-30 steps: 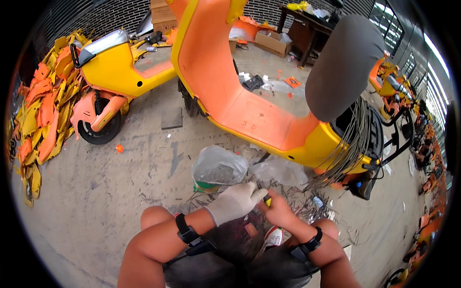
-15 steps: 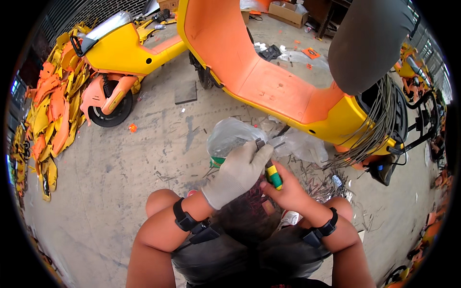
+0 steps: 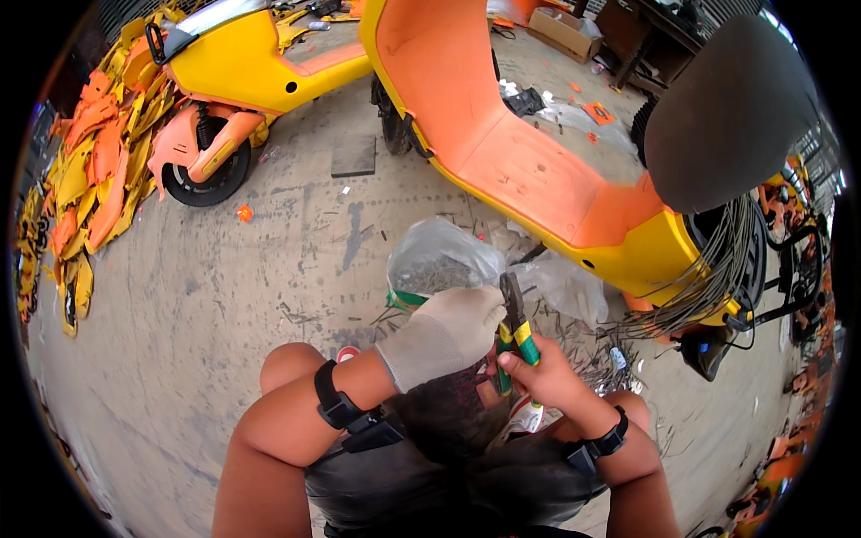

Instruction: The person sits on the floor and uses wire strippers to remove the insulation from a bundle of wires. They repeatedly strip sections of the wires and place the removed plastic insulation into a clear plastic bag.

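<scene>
My right hand point(image 3: 549, 375) is bare and closed round the handles of a pair of pliers point(image 3: 513, 303). The pliers have green and yellow grips, spread a little apart, and their dark jaws point up and away from me. In a pale knitted glove, my left hand point(image 3: 441, 335) is closed with its fingertips beside the jaws; what it pinches, if anything, I cannot make out. Just beyond the glove stands an open clear plastic bag point(image 3: 414, 255) with a green part low on its left. Small grey pieces point(image 3: 439, 275) lie inside the bag.
A yellow and orange scooter point(image 3: 529, 170) stands ahead, a bundle of grey wires point(image 3: 717, 260) hanging over its right end. Many short cut pieces point(image 3: 619, 368) litter the floor at right. Yellow and orange panels point(image 3: 108, 161) are heaped at left. A cardboard box point(image 3: 563, 34) sits at the back.
The pliers have turned more upright and their handles now show apart. My left hand has moved down slightly, off the top of the jaws. The whole view has shifted a little.
</scene>
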The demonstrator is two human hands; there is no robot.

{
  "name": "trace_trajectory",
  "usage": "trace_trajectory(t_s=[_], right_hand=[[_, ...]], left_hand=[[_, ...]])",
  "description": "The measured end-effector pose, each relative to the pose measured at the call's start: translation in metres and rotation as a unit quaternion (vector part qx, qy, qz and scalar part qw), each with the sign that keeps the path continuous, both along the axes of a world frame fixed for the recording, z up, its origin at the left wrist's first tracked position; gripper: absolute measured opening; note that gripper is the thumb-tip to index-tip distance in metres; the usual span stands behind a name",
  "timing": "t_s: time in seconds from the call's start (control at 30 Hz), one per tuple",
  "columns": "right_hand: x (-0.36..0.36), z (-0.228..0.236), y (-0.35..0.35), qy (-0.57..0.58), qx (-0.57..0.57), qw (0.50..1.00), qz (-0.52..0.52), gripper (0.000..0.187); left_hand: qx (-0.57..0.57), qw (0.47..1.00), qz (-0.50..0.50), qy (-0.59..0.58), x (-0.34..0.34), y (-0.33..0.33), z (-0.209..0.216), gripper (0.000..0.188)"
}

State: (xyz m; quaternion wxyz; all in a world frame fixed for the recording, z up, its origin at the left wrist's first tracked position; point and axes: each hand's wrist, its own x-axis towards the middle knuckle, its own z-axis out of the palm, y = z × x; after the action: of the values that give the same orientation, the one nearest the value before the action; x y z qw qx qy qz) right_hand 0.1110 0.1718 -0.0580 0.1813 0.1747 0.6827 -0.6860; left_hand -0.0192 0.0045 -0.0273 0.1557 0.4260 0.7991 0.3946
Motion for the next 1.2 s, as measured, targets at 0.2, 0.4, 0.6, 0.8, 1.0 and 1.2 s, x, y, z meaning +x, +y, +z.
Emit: trace_trajectory(t_s=[0.2,0.4,0.6,0.8,1.0,1.2], right_hand=[[-0.002,-0.014,-0.001,0.035,0.091,0.995,-0.014,0.026],[0.002,-0.01,-0.006,0.024,0.129,0.991,-0.027,0.024],[0.01,-0.005,-0.008,0.029,0.163,0.986,-0.032,0.022],[0.021,-0.013,-0.006,0.032,0.158,0.986,-0.045,0.02],[0.028,-0.012,-0.006,0.015,0.136,0.988,-0.067,0.019],[0.03,-0.013,-0.004,0.026,0.162,0.985,-0.058,0.018]], left_hand=[[-0.01,0.979,-0.066,0.192,-0.004,0.002,-0.02,0.016],[0.013,0.961,-0.087,0.262,0.0,-0.002,-0.024,0.017],[-0.005,0.971,-0.082,0.226,0.008,-0.001,-0.019,0.015],[0.028,0.971,-0.085,0.223,0.015,0.0,-0.024,0.016],[-0.004,0.995,-0.041,0.094,0.023,0.004,-0.022,0.016],[-0.01,0.997,-0.031,0.069,0.025,0.006,-0.027,0.015]])
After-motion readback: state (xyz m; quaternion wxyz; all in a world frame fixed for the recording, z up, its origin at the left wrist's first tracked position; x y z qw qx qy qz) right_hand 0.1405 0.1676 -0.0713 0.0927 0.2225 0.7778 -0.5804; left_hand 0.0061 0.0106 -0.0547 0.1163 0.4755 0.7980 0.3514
